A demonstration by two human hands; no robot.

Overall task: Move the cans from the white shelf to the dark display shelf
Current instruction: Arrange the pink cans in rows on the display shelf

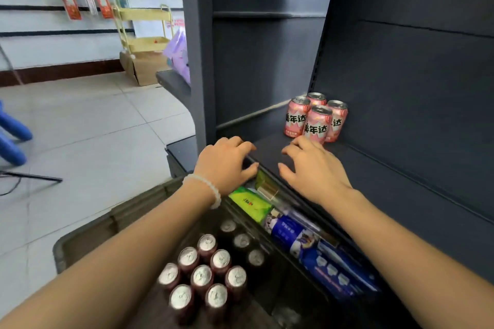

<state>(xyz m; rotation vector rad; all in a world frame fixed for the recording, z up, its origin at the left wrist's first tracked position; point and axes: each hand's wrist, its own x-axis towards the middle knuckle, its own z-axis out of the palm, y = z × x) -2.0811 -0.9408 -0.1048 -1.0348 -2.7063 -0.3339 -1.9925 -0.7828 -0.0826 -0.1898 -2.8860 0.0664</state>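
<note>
Starting at the left, your left hand (227, 160) hovers over the dark display shelf (270, 157) edge, its grip released. Below sit dark cans (203, 275) in a crate (88, 235). Your right hand (312, 168) is likewise released, just before four pink cans (315, 119) on that shelf.

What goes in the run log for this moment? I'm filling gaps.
left hand open | right hand open | pink cans on dark shelf

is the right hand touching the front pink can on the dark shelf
Cannot tell. In the head view the right hand has its fingertips overlapping the front pink can at its base; no gap or contact shows plainly.
</note>
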